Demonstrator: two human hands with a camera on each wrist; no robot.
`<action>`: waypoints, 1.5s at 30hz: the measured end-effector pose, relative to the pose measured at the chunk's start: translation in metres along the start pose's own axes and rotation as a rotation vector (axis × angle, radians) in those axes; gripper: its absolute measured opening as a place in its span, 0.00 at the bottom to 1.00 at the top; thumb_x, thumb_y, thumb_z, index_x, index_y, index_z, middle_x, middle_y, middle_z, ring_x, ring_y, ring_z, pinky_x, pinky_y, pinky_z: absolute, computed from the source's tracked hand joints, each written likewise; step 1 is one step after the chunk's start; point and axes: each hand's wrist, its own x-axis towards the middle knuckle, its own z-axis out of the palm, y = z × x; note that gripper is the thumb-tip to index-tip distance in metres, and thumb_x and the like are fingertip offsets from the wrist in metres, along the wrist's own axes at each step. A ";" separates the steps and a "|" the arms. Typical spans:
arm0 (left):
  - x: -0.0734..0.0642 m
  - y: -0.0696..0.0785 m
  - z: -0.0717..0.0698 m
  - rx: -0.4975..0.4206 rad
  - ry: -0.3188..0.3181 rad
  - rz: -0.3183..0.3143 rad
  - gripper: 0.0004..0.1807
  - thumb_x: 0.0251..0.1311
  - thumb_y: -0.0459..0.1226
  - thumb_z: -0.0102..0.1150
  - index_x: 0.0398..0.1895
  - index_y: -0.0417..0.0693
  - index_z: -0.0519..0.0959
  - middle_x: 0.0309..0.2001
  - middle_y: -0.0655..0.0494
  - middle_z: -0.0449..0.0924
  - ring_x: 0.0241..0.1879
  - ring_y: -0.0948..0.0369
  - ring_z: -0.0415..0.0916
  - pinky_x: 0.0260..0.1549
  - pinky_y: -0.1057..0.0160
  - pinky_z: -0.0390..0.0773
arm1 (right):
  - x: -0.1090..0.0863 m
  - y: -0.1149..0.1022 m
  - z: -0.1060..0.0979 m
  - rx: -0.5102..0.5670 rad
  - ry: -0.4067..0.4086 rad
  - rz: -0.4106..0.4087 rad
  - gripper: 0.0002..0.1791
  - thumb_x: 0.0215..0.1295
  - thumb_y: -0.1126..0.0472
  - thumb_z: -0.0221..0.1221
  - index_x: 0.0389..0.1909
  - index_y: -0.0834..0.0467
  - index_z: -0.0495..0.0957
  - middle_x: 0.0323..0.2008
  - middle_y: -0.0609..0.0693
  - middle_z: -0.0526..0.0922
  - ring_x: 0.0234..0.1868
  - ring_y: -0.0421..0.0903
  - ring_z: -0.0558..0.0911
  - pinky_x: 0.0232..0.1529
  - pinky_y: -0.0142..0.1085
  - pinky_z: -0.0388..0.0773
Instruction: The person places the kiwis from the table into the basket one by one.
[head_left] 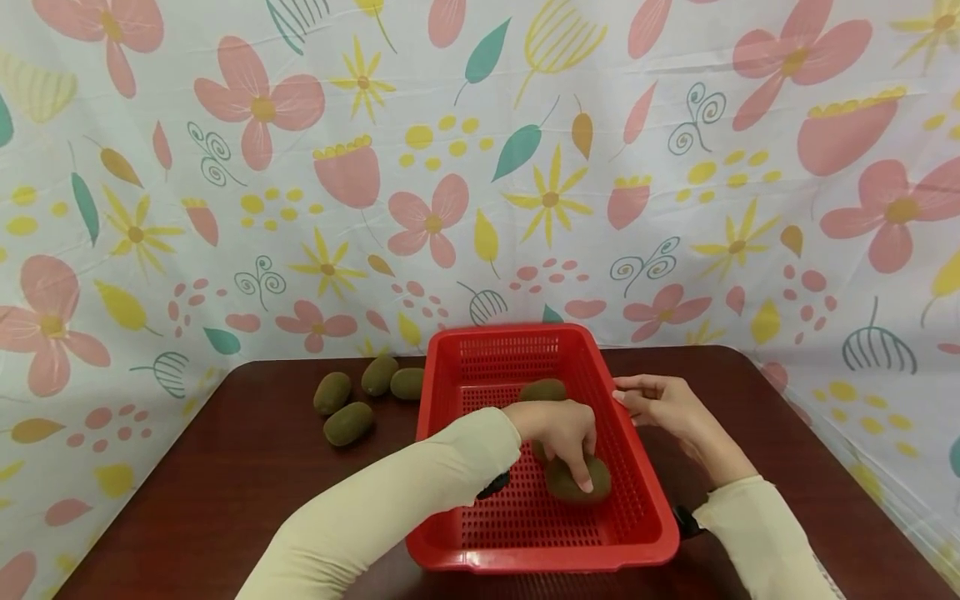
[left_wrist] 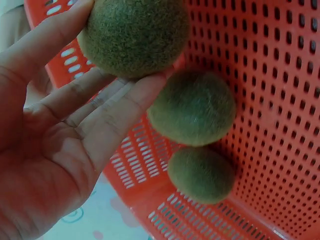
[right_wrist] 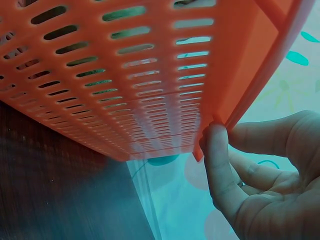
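Observation:
Inside the red plastic basket [head_left: 517, 557], my left hand [head_left: 561, 429] holds a brown fuzzy kiwi [head_left: 579, 483] between thumb and fingers, near the basket's right wall. The left wrist view shows this held kiwi [left_wrist: 135, 37] at the top, with a second kiwi [left_wrist: 192, 107] and a third kiwi [left_wrist: 201, 175] lined up past it along the wall. In the head view the far kiwi [head_left: 543, 389] shows plainly, while the middle one is mostly hidden behind my hand. My right hand [head_left: 667, 410] pinches the basket's right rim [right_wrist: 250, 85] from outside, thumb and fingertips on its edge.
Several more kiwis [head_left: 348, 423] lie grouped on the dark brown table [head_left: 225, 483], left of the basket. A white cloth with printed flowers [head_left: 431, 221] hangs behind the table's far edge. The basket's walls and floor are perforated.

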 end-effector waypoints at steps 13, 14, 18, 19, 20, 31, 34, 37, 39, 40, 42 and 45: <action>0.006 0.001 0.021 0.004 -0.066 -0.022 0.18 0.53 0.43 0.71 0.43 0.42 0.82 0.33 0.58 0.78 0.22 0.59 0.80 0.25 0.65 0.81 | 0.001 -0.002 -0.001 0.007 -0.012 0.001 0.29 0.68 0.57 0.58 0.62 0.73 0.67 0.38 0.55 0.84 0.34 0.47 0.83 0.39 0.40 0.82; 0.006 0.001 0.022 0.002 -0.072 -0.022 0.16 0.54 0.43 0.71 0.41 0.42 0.82 0.31 0.59 0.77 0.22 0.60 0.80 0.25 0.65 0.81 | 0.001 -0.002 -0.001 0.005 -0.012 0.003 0.29 0.68 0.57 0.59 0.62 0.73 0.67 0.38 0.54 0.84 0.34 0.47 0.83 0.39 0.40 0.82; 0.006 0.001 0.025 -0.017 -0.096 -0.030 0.14 0.55 0.43 0.69 0.36 0.42 0.80 0.28 0.58 0.74 0.22 0.62 0.78 0.26 0.65 0.81 | 0.000 -0.003 -0.001 0.001 -0.012 0.001 0.30 0.68 0.57 0.59 0.63 0.73 0.67 0.38 0.54 0.84 0.34 0.47 0.83 0.39 0.40 0.82; 0.005 0.002 0.025 -0.021 -0.101 -0.037 0.14 0.56 0.43 0.69 0.38 0.42 0.80 0.29 0.58 0.74 0.22 0.62 0.78 0.26 0.65 0.81 | 0.000 -0.003 0.000 0.000 -0.011 0.002 0.30 0.68 0.57 0.59 0.63 0.73 0.67 0.38 0.54 0.84 0.34 0.47 0.83 0.39 0.40 0.82; 0.005 0.002 0.024 -0.025 -0.106 -0.043 0.14 0.56 0.43 0.69 0.37 0.43 0.79 0.30 0.59 0.74 0.23 0.63 0.78 0.26 0.65 0.81 | -0.001 -0.003 0.000 0.001 -0.010 0.003 0.30 0.68 0.57 0.59 0.63 0.73 0.67 0.38 0.55 0.84 0.34 0.47 0.83 0.39 0.40 0.82; 0.004 0.002 0.019 -0.027 -0.129 -0.071 0.24 0.57 0.44 0.68 0.54 0.42 0.78 0.46 0.58 0.78 0.29 0.66 0.79 0.28 0.68 0.80 | 0.000 -0.002 0.001 -0.004 -0.014 0.030 0.29 0.69 0.58 0.58 0.63 0.73 0.66 0.40 0.56 0.84 0.34 0.47 0.83 0.38 0.39 0.82; 0.002 0.002 0.013 -0.017 -0.123 -0.059 0.24 0.57 0.43 0.67 0.55 0.41 0.78 0.40 0.59 0.79 0.25 0.65 0.76 0.26 0.70 0.78 | 0.000 -0.002 0.001 -0.007 -0.013 0.022 0.29 0.68 0.58 0.58 0.63 0.73 0.66 0.40 0.56 0.84 0.34 0.47 0.83 0.38 0.39 0.82; -0.001 0.001 0.006 -0.009 -0.120 -0.039 0.24 0.59 0.43 0.66 0.55 0.40 0.78 0.31 0.57 0.77 0.20 0.64 0.70 0.24 0.69 0.73 | 0.000 -0.003 0.001 -0.012 -0.013 0.015 0.30 0.68 0.58 0.58 0.63 0.73 0.66 0.40 0.56 0.84 0.34 0.47 0.83 0.38 0.40 0.82; -0.003 0.000 0.002 0.007 -0.107 -0.019 0.22 0.59 0.43 0.66 0.53 0.39 0.80 0.28 0.56 0.77 0.20 0.65 0.68 0.24 0.69 0.72 | -0.001 -0.003 0.001 -0.013 -0.012 0.013 0.30 0.68 0.57 0.58 0.63 0.73 0.66 0.40 0.56 0.84 0.34 0.47 0.83 0.38 0.39 0.82; -0.005 0.000 0.000 0.014 -0.094 -0.008 0.22 0.59 0.43 0.66 0.52 0.39 0.80 0.29 0.57 0.77 0.21 0.67 0.68 0.25 0.70 0.72 | -0.001 -0.003 0.001 -0.013 -0.010 0.013 0.30 0.68 0.57 0.58 0.63 0.73 0.67 0.39 0.56 0.84 0.34 0.47 0.83 0.38 0.39 0.82; -0.008 -0.001 -0.005 0.033 -0.069 0.018 0.19 0.59 0.43 0.66 0.47 0.38 0.82 0.27 0.57 0.76 0.22 0.68 0.66 0.25 0.71 0.70 | -0.001 -0.003 0.001 -0.009 -0.008 0.011 0.29 0.68 0.57 0.59 0.63 0.73 0.67 0.39 0.56 0.84 0.33 0.47 0.83 0.38 0.39 0.82; -0.012 -0.005 -0.014 0.067 -0.003 0.051 0.15 0.59 0.44 0.66 0.40 0.41 0.84 0.28 0.62 0.77 0.24 0.70 0.68 0.25 0.73 0.70 | -0.001 -0.003 0.000 -0.007 -0.008 0.003 0.29 0.68 0.57 0.59 0.62 0.73 0.67 0.39 0.55 0.84 0.34 0.47 0.83 0.38 0.39 0.82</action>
